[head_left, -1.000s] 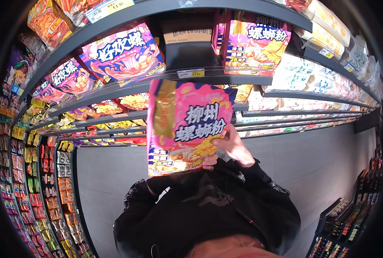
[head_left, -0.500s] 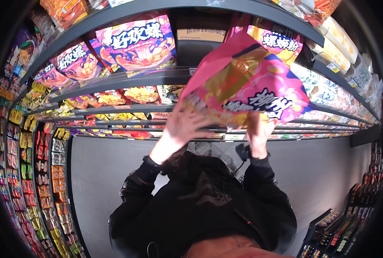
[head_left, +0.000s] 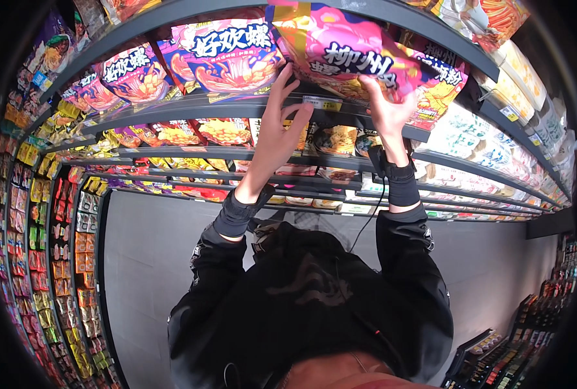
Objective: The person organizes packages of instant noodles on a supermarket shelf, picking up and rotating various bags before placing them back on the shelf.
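Observation:
A pink bag of instant noodles (head_left: 346,39) with yellow and purple patches stands tilted in the shelf gap, its top leaning back. My right hand (head_left: 392,117) grips its lower right part, thumb across the front, the other fingers mostly hidden. At its lower left corner my left hand (head_left: 280,129) is open, fingers spread and pointing up; whether a fingertip touches the bag, I cannot tell. Purple-and-pink noodle bags (head_left: 230,61) stand close on the left. Beside the right hand is another noodle bag (head_left: 438,81) in pink and purple.
The dark shelf edge (head_left: 236,107) runs below the bags, with a price tag (head_left: 323,104) between my hands. Lower tiers hold bagged noodles (head_left: 223,131). White packets (head_left: 473,133) fill the right side. Overhead is another shelf edge (head_left: 191,21). Snack racks (head_left: 61,227) line the left.
Both hands have moved up and forward to the shelf. The pink noodle bag has gone from in front of the shelf into the gap between the other bags. The left hand's fingers now point up.

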A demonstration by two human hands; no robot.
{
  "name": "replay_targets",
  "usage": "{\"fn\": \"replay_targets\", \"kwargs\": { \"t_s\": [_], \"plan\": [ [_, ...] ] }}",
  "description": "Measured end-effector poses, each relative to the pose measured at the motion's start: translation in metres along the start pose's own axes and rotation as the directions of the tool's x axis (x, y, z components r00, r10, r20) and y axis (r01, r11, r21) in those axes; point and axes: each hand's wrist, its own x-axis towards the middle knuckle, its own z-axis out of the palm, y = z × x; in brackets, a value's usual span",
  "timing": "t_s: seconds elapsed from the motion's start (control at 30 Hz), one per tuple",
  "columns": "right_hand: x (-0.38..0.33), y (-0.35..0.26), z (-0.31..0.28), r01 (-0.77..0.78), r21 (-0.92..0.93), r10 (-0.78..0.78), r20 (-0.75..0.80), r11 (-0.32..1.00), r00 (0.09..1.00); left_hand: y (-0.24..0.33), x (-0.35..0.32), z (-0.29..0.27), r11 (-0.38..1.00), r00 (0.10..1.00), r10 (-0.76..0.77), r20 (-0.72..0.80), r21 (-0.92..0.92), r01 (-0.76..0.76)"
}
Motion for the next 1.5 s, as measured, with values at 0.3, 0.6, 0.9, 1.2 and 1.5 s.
{"fn": "replay_targets", "kwargs": {
  "t_s": [0.3, 0.6, 0.9, 1.2, 1.5],
  "plan": [
    [0.012, -0.006, 0.025, 0.045, 0.013, -0.045, -0.031, 0.999, 0.998, -0.017, 0.02, -0.001, 0.995, 0.994, 0.097, -0.049, -0.008, -0.098],
    [0.021, 0.012, 0.023, 0.079, -0.023, -0.078, 0.036, 0.997, 0.996, -0.011, 0.02, 0.005, 0.987, 0.988, 0.134, -0.077, 0.103, -0.125],
    [0.035, 0.028, 0.019, 0.172, -0.091, -0.153, 0.186, 0.981, 0.971, -0.019, 0.0, 0.018, 0.982, 0.989, -0.028, -0.145, 0.183, 0.055],
    [0.037, 0.072, 0.018, 0.661, -0.506, -0.585, 0.329, 0.554, 0.742, -0.038, 0.002, 0.022, 0.933, 0.963, 0.189, -0.193, 0.342, -0.114],
    [0.022, 0.006, 0.014, 0.117, -0.145, -0.103, 0.098, 0.983, 0.99, 0.014, 0.043, 0.02, 0.473, 0.819, 0.569, 0.068, 0.788, -0.394]
  ]
}}
